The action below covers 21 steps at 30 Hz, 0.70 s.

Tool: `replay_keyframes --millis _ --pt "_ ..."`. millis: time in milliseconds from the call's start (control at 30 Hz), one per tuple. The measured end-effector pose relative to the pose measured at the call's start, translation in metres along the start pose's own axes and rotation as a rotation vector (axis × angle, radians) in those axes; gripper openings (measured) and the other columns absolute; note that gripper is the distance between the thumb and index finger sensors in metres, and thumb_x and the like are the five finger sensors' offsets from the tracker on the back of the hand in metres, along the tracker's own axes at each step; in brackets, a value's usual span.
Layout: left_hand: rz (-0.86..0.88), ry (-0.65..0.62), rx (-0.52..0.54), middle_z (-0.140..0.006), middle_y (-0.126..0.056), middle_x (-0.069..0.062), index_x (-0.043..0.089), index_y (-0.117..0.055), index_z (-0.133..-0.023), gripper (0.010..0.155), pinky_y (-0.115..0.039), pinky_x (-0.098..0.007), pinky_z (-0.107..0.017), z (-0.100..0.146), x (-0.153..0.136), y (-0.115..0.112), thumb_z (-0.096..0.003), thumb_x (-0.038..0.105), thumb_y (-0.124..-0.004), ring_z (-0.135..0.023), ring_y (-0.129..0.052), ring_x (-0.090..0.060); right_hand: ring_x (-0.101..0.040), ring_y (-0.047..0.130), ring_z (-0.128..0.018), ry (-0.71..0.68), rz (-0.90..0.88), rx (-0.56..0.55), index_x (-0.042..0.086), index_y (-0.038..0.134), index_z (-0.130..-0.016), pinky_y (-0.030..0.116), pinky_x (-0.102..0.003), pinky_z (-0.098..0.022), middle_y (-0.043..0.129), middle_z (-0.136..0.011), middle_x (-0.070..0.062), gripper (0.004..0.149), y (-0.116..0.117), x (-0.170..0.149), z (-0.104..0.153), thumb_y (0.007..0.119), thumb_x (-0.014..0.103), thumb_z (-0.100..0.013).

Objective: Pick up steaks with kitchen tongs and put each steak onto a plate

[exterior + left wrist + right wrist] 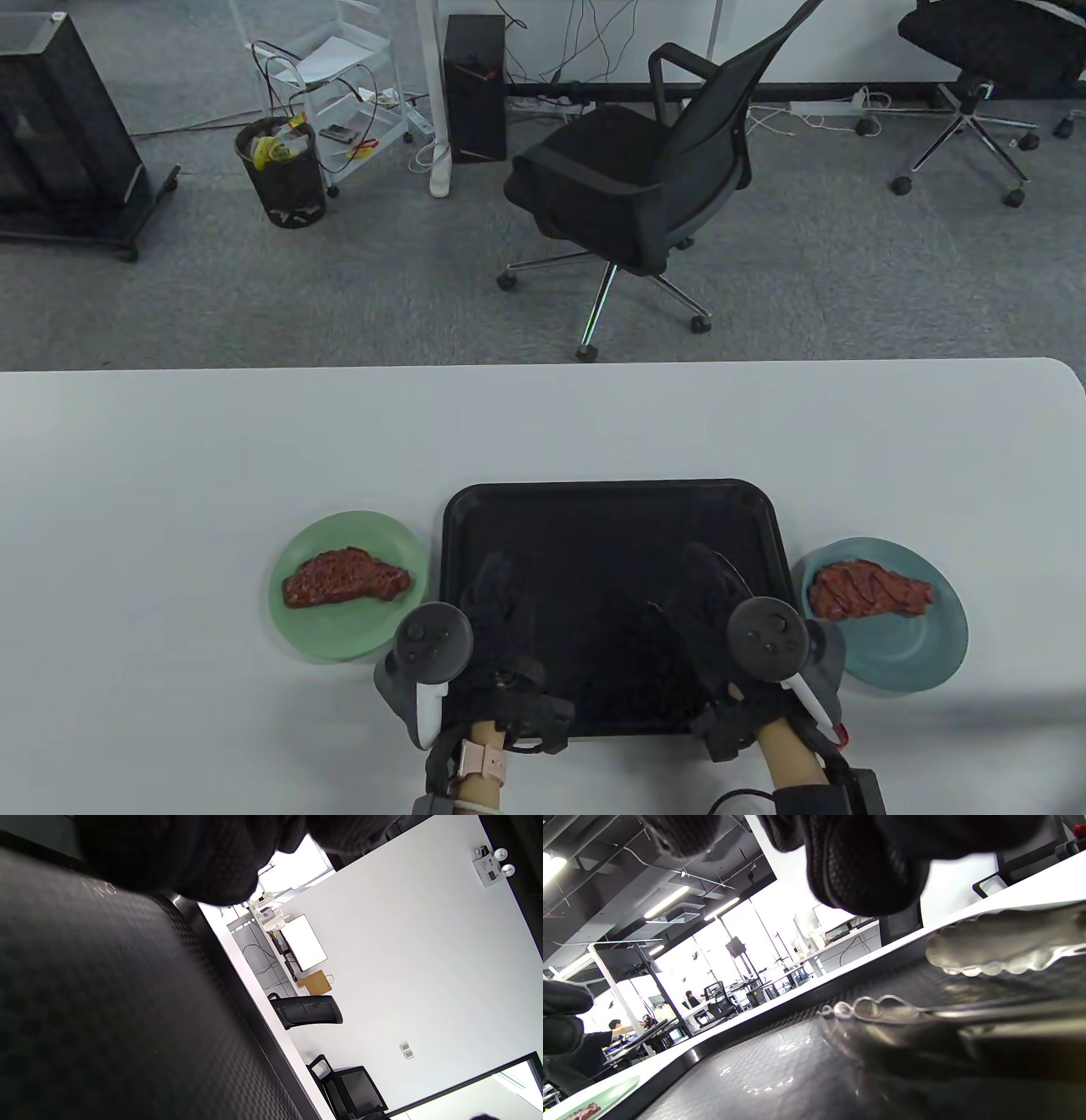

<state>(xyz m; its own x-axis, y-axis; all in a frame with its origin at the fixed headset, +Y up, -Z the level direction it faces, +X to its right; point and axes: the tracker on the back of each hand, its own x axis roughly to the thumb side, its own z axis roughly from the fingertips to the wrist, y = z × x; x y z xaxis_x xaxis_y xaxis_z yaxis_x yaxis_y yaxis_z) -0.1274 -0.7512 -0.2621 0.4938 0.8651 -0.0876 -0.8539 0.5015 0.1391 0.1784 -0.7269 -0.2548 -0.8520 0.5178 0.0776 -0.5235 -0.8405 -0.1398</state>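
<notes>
The black tray is showing a glossy, finely dimpled plastic floor, and the tongs lying on it are gleaming as polished metal with scalloped tips. The desk is looking smooth and matt white.

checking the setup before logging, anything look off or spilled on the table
Nothing stands out. One steak lies flat on the green plate, another steak on the blue plate, and the tongs rest in the black tray. No spills show.
</notes>
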Motion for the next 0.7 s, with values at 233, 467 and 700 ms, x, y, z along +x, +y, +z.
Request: replay_keyframes --millis 233,467,700 --pt "-0.009 0.001 -0.006 -0.091 -0.068 -0.018 0.014 -0.052 -0.105 0.065 -0.088 -0.030 -0.026 0.0001 0.0002 0.0005 -0.0460 0.033 -0.071 -0.048 -0.093 -0.032 -0.034 0.088 -0.050 -0.003 0.029 0.012 0.011 0.047 -0.104 0.081 -0.036 -0.022 0.080 -0.086 -0.020 0.069 0.0023 -0.0020 0.0013 0.068 0.044 -0.047" --pt "-0.015 0.014 0.003 -0.092 -0.067 -0.019 0.014 -0.052 -0.105 0.065 -0.088 -0.030 -0.026 0.0018 -0.0024 0.0053 -0.0460 0.034 -0.071 -0.049 -0.093 -0.032 -0.035 0.087 -0.051 -0.016 0.060 0.020 0.011 0.042 -0.106 0.081 -0.037 -0.023 0.077 -0.088 -0.022 0.072 0.0041 0.0005 0.0024 0.068 0.045 -0.047" --pt "-0.023 0.018 0.009 -0.092 -0.067 -0.019 0.014 -0.052 -0.105 0.065 -0.088 -0.030 -0.026 0.0036 -0.0043 0.0081 -0.0461 0.034 -0.071 -0.049 -0.093 -0.032 -0.035 0.087 -0.052 -0.035 0.080 0.044 0.011 0.041 -0.106 0.081 -0.037 -0.023 0.076 -0.088 -0.022 0.073 0.0086 0.0047 0.0022 0.067 0.045 -0.047"
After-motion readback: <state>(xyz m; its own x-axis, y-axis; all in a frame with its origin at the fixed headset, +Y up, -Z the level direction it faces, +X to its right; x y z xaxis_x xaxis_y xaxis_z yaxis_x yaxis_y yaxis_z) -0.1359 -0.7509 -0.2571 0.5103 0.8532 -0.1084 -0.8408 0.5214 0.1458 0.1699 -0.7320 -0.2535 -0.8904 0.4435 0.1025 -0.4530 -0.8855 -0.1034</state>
